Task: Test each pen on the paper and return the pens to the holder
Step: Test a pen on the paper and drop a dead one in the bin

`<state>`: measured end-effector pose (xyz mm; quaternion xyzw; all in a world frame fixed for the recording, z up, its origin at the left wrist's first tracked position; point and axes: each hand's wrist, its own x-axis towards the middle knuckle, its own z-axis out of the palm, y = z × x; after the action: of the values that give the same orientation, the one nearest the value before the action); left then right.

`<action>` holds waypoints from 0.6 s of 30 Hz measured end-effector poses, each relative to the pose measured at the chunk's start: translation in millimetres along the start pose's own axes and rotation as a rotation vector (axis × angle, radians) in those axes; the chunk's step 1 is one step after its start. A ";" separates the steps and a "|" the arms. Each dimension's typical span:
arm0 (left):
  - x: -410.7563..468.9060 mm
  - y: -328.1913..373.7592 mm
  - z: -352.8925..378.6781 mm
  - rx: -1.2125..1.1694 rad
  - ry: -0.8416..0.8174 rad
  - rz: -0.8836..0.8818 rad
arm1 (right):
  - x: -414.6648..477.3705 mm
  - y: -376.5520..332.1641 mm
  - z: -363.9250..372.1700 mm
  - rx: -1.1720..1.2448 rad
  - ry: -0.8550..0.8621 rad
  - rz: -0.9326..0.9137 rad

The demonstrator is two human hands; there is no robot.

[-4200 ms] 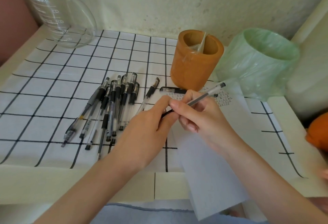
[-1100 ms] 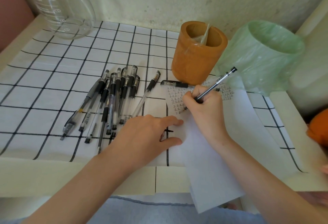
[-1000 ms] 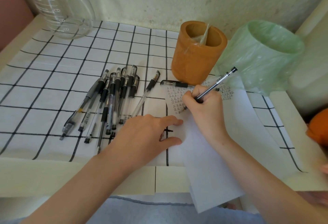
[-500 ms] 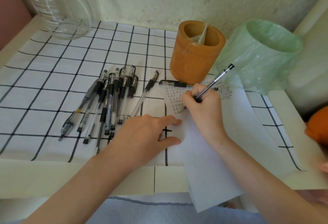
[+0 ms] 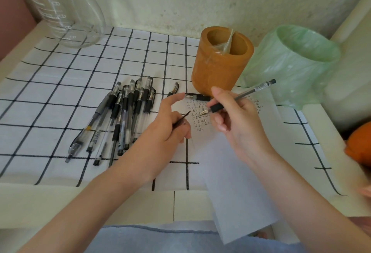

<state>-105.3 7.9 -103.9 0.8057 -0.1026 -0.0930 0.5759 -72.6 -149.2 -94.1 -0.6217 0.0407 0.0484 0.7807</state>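
Observation:
My right hand (image 5: 236,120) grips a clear black-grip pen (image 5: 247,93), lifted off the white paper (image 5: 241,172) with its tip just above the rows of small written marks (image 5: 200,116). My left hand (image 5: 166,130) is raised beside it and holds a black pen cap (image 5: 183,118) in its curled fingers, a short gap from the pen tip. Several capped pens (image 5: 124,116) lie in a pile to the left. The orange holder (image 5: 218,66) stands behind the paper, with a loose pen (image 5: 197,97) at its foot.
A black-and-white checked cloth (image 5: 60,92) covers the table. A green bag-lined bin (image 5: 291,66) stands right of the holder. A glass measuring jug (image 5: 66,12) is at the back left. An orange object (image 5: 359,144) sits at the right edge.
My right hand stopped writing and lifted the pen off the paper. My left hand rose from the paper's edge and now holds the cap up near the pen tip.

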 end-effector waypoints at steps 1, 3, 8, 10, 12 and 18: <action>0.3 0.0 0.5 -0.004 -0.003 0.010 | -1.7 -0.1 1.8 -0.015 -0.010 0.004; 0.4 -0.6 0.9 -0.016 0.005 0.026 | -3.1 1.3 3.9 -0.031 -0.009 0.009; -1.8 2.3 1.8 0.032 0.011 0.049 | -5.1 6.4 7.0 -0.141 -0.092 0.032; -2.5 3.5 1.6 0.067 0.026 0.054 | -6.3 6.0 6.9 -0.180 -0.177 0.057; -3.1 4.1 -0.9 0.100 0.069 0.045 | -6.7 4.2 4.5 -0.181 -0.237 0.064; -4.3 2.2 -3.5 0.156 0.123 -0.009 | -6.0 -1.3 -2.4 -0.244 -0.235 0.086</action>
<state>-108.6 11.5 -100.5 0.8527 -0.0704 -0.0376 0.5163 -78.4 -152.0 -92.6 -0.6994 -0.0307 0.1588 0.6962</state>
